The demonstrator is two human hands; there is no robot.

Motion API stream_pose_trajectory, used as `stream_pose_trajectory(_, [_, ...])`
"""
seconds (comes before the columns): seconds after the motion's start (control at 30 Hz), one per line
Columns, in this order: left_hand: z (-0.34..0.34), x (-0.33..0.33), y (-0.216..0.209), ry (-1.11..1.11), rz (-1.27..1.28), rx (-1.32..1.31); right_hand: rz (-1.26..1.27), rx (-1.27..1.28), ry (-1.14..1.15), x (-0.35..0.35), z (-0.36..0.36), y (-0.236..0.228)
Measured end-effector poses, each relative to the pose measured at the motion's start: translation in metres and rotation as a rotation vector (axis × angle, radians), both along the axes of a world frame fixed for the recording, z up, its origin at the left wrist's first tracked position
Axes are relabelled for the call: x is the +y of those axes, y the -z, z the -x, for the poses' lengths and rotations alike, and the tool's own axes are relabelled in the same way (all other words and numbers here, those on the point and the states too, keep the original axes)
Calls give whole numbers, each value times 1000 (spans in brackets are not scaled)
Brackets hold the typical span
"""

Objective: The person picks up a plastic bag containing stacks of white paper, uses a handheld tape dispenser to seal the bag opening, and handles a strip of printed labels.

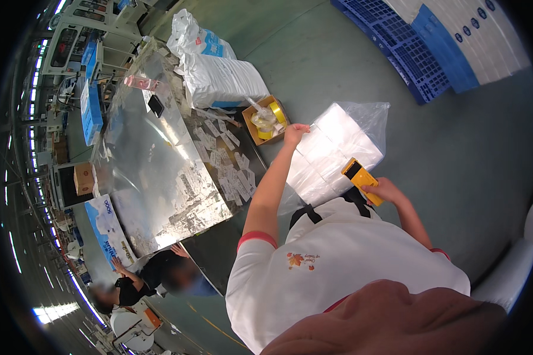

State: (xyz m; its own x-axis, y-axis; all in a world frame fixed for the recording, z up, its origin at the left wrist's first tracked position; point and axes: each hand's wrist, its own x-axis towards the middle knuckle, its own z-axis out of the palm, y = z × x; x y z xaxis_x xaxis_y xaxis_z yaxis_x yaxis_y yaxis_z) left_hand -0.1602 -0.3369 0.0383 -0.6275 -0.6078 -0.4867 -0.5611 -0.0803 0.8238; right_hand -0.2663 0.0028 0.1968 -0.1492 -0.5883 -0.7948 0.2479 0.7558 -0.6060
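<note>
Green workshop floor point(456, 142) spreads behind a clear bag of white packs point(337, 139) before the person. Left hand point(296, 135): fingers curled together at its left edge, grip unclear. Right hand point(387, 190): fingers closed around a yellow device point(361, 178).

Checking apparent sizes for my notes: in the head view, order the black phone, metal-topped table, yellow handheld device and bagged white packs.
Largest to smallest:
1. metal-topped table
2. bagged white packs
3. yellow handheld device
4. black phone
</note>
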Motion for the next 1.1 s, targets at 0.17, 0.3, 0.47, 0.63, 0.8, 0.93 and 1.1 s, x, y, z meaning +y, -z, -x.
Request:
stream_pose_trajectory(0.17, [62, -38, 44, -44, 597, -328, 24, 67, 102, -53, 9, 16])
stream_pose_trajectory(0.3, [86, -52, 81, 88, 223, -431, -25, 153, 89, -79, 16, 12])
stream_pose_trajectory(0.47, [80, -25, 188, -74, 104, -560, -112, 179, -68, -74, 22, 13])
stream_pose_trajectory(0.63, [91, -9, 102, -247, 522, -325, -52, 42, 70, -65, 27, 23])
stream_pose_trajectory(0.8, [38, 75, -17, -154, 729, 327, 55, -107, 91, -71, 57, 15])
stream_pose_trajectory(0.93, [-21, 173, -50, 644, 646, 593, 113, -106, 37, -78, 66, 9])
stream_pose_trajectory(1.1, [2, 96, 4, -309, 539, 339, 51, -31, -27, -67, 50, 21])
